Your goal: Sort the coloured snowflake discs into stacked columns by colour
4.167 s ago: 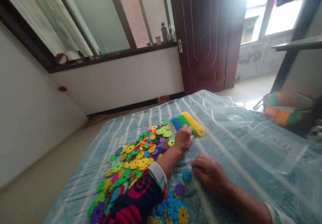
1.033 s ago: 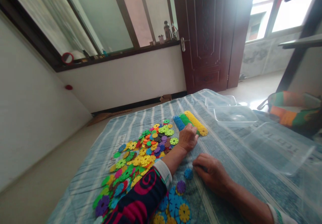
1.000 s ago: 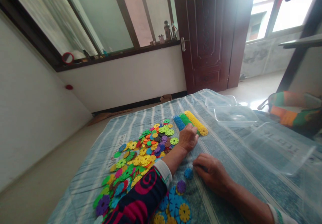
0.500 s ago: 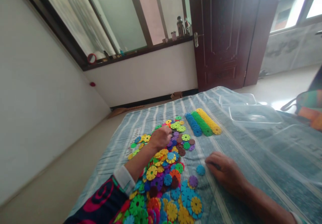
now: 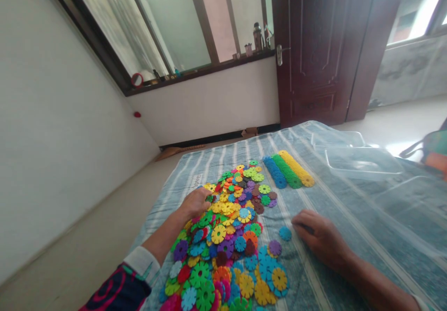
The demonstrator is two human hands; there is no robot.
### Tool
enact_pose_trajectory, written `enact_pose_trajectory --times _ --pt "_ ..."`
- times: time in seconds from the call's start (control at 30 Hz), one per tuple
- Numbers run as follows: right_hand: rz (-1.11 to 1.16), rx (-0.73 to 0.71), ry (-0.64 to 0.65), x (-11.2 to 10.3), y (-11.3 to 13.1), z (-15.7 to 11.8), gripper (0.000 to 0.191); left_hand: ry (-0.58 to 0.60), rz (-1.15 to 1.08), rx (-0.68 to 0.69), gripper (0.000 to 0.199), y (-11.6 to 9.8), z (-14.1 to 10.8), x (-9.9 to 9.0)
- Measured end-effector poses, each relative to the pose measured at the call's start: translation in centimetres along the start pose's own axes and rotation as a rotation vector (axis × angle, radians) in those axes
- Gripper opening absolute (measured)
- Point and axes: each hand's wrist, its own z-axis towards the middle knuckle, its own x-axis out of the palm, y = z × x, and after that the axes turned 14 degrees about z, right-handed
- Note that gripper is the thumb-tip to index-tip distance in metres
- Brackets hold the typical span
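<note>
A large pile of multicoloured plastic snowflake discs (image 5: 228, 208) spreads over a striped bedsheet (image 5: 335, 199). At the pile's left side is my left hand (image 5: 196, 203), palm down with its fingers bent together against the discs; its fingertips are partly hidden, and what they pinch is too small to name. My right hand (image 5: 316, 232) rests on the sheet right of the pile, fingers curled in, so anything inside is hidden. Just left of it lies a single blue disc (image 5: 285, 233). Beyond, discs lie overlapped in a blue row (image 5: 274, 172), a green row (image 5: 286, 171) and a yellow row (image 5: 296, 168).
A clear plastic box (image 5: 363, 162) stands at the bed's right side, with another clear container (image 5: 337, 138) behind it and clear plastic (image 5: 415, 208) nearer me. Past the bed are a dark red door (image 5: 314, 50) and a windowsill (image 5: 202, 75) holding small items.
My left hand has moved from the pile's far middle toward its left edge, uncovering discs there. My right hand keeps its place beside the blue disc. The view has shifted slightly.
</note>
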Motion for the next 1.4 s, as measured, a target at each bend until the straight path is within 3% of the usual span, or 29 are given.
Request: enact_pose_trajectory --times 0.27,0.4,0.47,0.57,0.63,0.73,0.9,1.03,1.4 --pt "-0.033 -0.008 0.004 0.1 0.0 0.3 0.021 -0.017 0.092 -0.162 0.021 0.1 -0.4 -0.5" --pt "-0.046 -0.005 -0.001 0.1 0.2 0.5 0.019 -0.143 0.066 -0.195 0.025 -1.4 0.1 -2.0" --pt "-0.049 -0.007 -0.007 0.1 0.3 0.6 0.019 -0.246 -0.051 -0.129 0.022 -3.5 0.6 -3.1" --pt "-0.045 -0.018 -0.012 0.1 0.4 0.6 0.019 -0.357 -0.307 0.019 0.02 -8.2 1.8 -4.7" --pt "-0.046 -0.025 -0.016 0.1 0.4 0.6 0.02 -0.348 -0.493 0.097 0.018 -11.9 2.8 -5.4" --pt "-0.047 -0.033 -0.015 0.1 0.3 0.6 0.019 -0.332 -0.546 0.15 0.018 -16.8 4.7 -6.2" --pt "-0.044 -0.039 -0.016 0.1 -0.2 0.7 0.017 -0.318 -0.57 0.186 0.02 -21.6 7.6 -6.8" --pt "-0.038 -0.059 -0.02 0.2 -0.5 0.8 0.016 -0.297 -0.548 0.178 0.021 -22.8 8.8 -7.0" --pt "-0.063 -0.056 -0.033 0.2 -0.2 0.9 0.016 -0.297 -0.427 0.132 0.018 -23.6 9.2 -7.0"
